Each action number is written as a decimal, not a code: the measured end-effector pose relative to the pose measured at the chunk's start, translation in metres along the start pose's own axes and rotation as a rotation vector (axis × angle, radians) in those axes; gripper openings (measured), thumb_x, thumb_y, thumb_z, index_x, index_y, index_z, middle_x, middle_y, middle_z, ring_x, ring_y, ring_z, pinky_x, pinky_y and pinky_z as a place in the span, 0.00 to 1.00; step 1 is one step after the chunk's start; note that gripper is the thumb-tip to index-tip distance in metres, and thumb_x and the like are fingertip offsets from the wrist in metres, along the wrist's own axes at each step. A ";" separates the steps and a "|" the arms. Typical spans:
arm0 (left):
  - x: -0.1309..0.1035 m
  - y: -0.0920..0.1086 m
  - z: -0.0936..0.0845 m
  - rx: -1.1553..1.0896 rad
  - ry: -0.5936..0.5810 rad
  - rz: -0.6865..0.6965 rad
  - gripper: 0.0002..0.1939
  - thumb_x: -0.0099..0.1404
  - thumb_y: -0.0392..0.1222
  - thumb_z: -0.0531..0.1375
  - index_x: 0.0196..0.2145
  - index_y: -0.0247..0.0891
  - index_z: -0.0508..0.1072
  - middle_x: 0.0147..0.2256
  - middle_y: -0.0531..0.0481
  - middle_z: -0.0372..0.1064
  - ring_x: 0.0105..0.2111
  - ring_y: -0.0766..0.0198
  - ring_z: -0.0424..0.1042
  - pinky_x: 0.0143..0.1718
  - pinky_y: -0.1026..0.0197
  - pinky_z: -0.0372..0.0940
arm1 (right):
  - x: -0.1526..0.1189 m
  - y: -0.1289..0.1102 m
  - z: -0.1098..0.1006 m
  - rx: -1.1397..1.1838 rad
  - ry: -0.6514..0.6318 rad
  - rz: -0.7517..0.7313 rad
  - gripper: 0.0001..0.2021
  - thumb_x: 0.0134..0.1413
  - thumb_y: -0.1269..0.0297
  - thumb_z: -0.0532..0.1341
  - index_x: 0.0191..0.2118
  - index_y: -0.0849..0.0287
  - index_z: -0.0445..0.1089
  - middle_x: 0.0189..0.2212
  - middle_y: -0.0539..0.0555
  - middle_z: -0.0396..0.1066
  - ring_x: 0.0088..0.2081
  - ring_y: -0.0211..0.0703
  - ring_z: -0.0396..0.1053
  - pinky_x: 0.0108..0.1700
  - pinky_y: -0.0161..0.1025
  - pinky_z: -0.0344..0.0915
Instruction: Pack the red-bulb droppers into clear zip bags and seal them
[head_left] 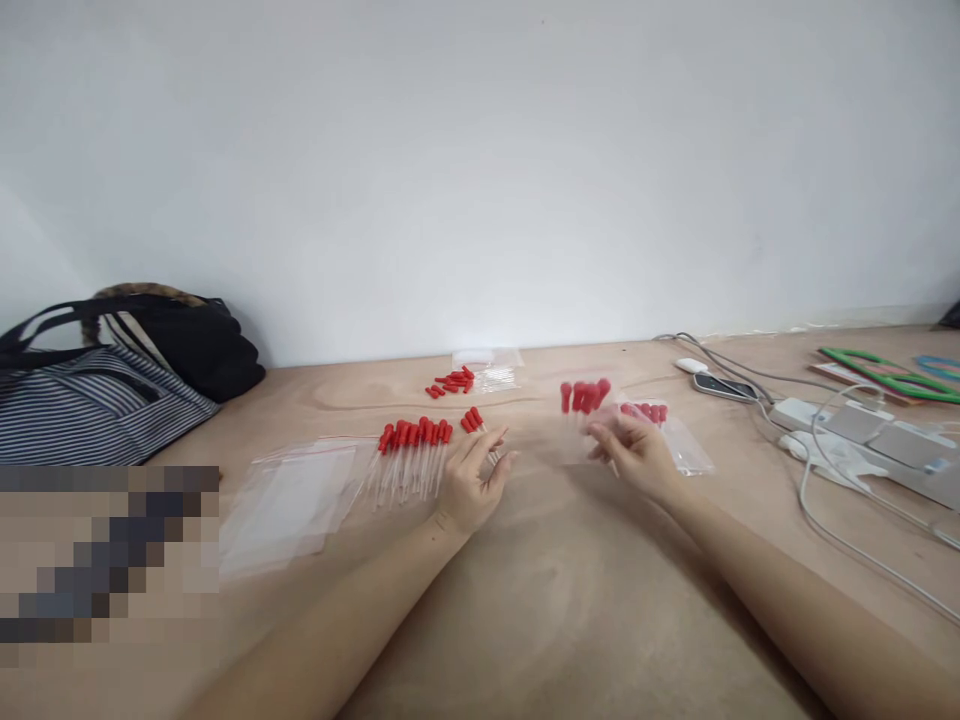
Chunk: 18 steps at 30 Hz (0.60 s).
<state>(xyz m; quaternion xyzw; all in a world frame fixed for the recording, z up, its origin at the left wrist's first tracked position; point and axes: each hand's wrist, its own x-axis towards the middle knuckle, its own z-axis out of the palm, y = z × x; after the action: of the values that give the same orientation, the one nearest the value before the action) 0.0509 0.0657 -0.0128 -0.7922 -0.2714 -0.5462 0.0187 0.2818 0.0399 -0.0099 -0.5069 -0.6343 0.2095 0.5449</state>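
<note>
The person's right hand (636, 452) is pinched narrow, thumb and fingertips closed on a clear bag (574, 442), which is blurred, with several red bulbs (589, 396) showing in its upper part. That bag stands raised above the wooden table (540, 610), and just beside the hand a filled bag (688, 450) lies flat, a row of red bulbs at its far end.

The left hand (471, 488) is spread somewhat, thumb apart from the fingers, over a small cluster of droppers (472, 420) whose stems run in under it (whether it grips them or only hovers, one cannot tell). Just to its left a larger row of droppers (409, 450) lies side by side, red ends pointing away from the person. Beyond that row is a stack of flat clear bags (289, 505).

Farther back, near the wall (480, 180), loose red caps (454, 381) lie next to thin clear tubes (496, 379). A striped bag (112, 405) sits at the far left; on the right are a phone (720, 386), a power strip (907, 445) with white cables, and a green frame (889, 372).
</note>
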 end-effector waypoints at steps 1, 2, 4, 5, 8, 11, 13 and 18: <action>0.000 -0.001 -0.001 0.006 -0.013 -0.016 0.11 0.63 0.38 0.54 0.43 0.35 0.67 0.32 0.47 0.68 0.33 0.63 0.70 0.35 0.60 0.67 | 0.003 0.000 -0.005 0.051 0.047 0.091 0.14 0.49 0.52 0.56 0.32 0.59 0.68 0.25 0.51 0.70 0.19 0.36 0.64 0.22 0.36 0.64; -0.001 -0.002 -0.002 0.013 -0.028 -0.026 0.09 0.63 0.37 0.54 0.41 0.35 0.68 0.31 0.47 0.69 0.32 0.63 0.70 0.35 0.60 0.66 | 0.005 0.002 -0.010 0.089 0.083 0.174 0.15 0.47 0.51 0.57 0.34 0.59 0.68 0.26 0.51 0.70 0.17 0.34 0.63 0.21 0.35 0.64; -0.003 -0.003 -0.006 0.028 -0.056 -0.034 0.07 0.62 0.37 0.54 0.37 0.35 0.70 0.29 0.48 0.68 0.31 0.63 0.69 0.34 0.61 0.66 | 0.010 0.010 -0.020 0.113 0.088 0.311 0.17 0.44 0.51 0.59 0.34 0.59 0.68 0.25 0.51 0.70 0.16 0.32 0.60 0.19 0.34 0.62; -0.004 -0.003 -0.009 0.038 -0.069 -0.034 0.06 0.62 0.37 0.54 0.34 0.36 0.70 0.28 0.49 0.68 0.31 0.64 0.69 0.33 0.61 0.65 | 0.011 0.016 -0.025 0.089 0.059 0.366 0.16 0.43 0.51 0.59 0.33 0.60 0.68 0.23 0.50 0.69 0.15 0.33 0.60 0.18 0.33 0.60; -0.010 -0.002 -0.023 0.087 -0.104 -0.030 0.05 0.61 0.36 0.55 0.31 0.37 0.71 0.26 0.51 0.68 0.29 0.63 0.67 0.32 0.60 0.63 | 0.012 0.032 -0.034 -0.028 0.003 0.466 0.14 0.43 0.53 0.58 0.28 0.60 0.68 0.13 0.47 0.63 0.13 0.34 0.58 0.16 0.33 0.55; -0.017 -0.004 -0.044 0.150 -0.130 -0.029 0.05 0.60 0.35 0.55 0.31 0.39 0.72 0.26 0.51 0.69 0.29 0.63 0.67 0.33 0.59 0.61 | 0.012 0.039 -0.038 -0.095 0.011 0.490 0.14 0.44 0.53 0.57 0.26 0.60 0.69 0.09 0.47 0.59 0.12 0.36 0.57 0.16 0.34 0.53; -0.020 -0.010 -0.064 0.205 -0.131 -0.038 0.05 0.60 0.36 0.56 0.30 0.39 0.72 0.26 0.51 0.69 0.29 0.62 0.67 0.33 0.59 0.61 | 0.013 0.037 -0.040 -0.194 0.055 0.469 0.13 0.43 0.54 0.59 0.27 0.60 0.69 0.12 0.49 0.62 0.16 0.39 0.61 0.19 0.36 0.54; -0.022 -0.039 -0.126 0.682 -0.314 -0.265 0.07 0.58 0.41 0.54 0.31 0.38 0.71 0.34 0.46 0.69 0.38 0.54 0.67 0.40 0.55 0.60 | 0.011 0.025 -0.036 -0.918 0.303 0.076 0.15 0.45 0.55 0.58 0.34 0.61 0.71 0.31 0.62 0.69 0.34 0.53 0.64 0.32 0.44 0.55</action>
<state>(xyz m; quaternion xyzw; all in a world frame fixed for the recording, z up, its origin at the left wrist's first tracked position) -0.0798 0.0489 0.0081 -0.7725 -0.5368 -0.2944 0.1683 0.3259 0.0491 -0.0135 -0.7425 -0.5558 -0.1487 0.3430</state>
